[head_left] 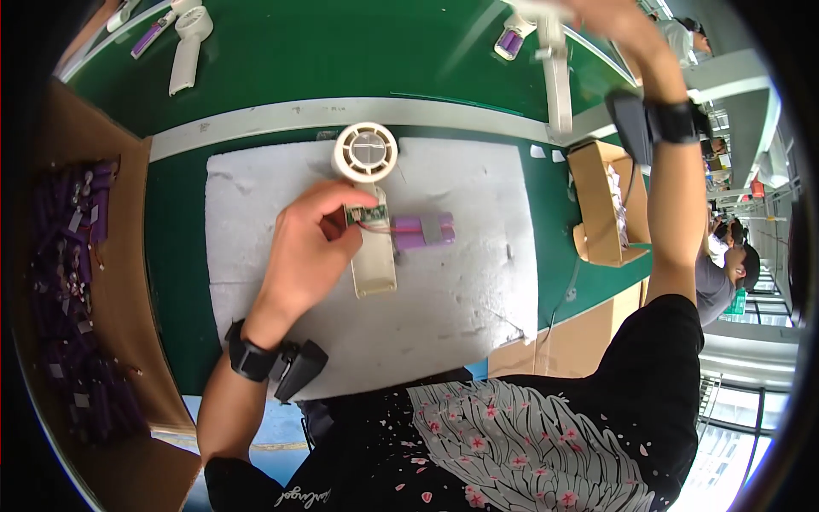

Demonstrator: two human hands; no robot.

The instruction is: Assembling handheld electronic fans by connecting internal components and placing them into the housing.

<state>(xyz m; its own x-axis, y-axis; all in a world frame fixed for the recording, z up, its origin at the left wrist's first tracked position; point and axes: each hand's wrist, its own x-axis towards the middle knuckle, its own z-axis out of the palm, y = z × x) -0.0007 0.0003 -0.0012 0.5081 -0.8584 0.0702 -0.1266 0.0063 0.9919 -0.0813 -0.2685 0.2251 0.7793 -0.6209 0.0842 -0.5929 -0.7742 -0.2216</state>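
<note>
On the pale foam mat, an off-white handheld fan body [374, 269] lies with its round grille head [367, 152] pointing away from me. My left hand [300, 243] pinches a small green circuit board [368, 213] over the handle. Red and dark wires run from the board to a purple battery pack [424, 230], which lies beside the handle to the right and has a grey patch on it. My right hand [616, 26] is raised at the far right, blurred, by a long white part [556, 81]. Its fingers are smeared, so its grip is unclear.
A carton of purple batteries [77, 282] stands at the left. A small open cardboard box [601, 205] with pale pieces sits right of the mat. Beyond the white rail [341, 115] lie more fan parts [189, 51] and a fan piece with batteries [512, 41]. People work at far right.
</note>
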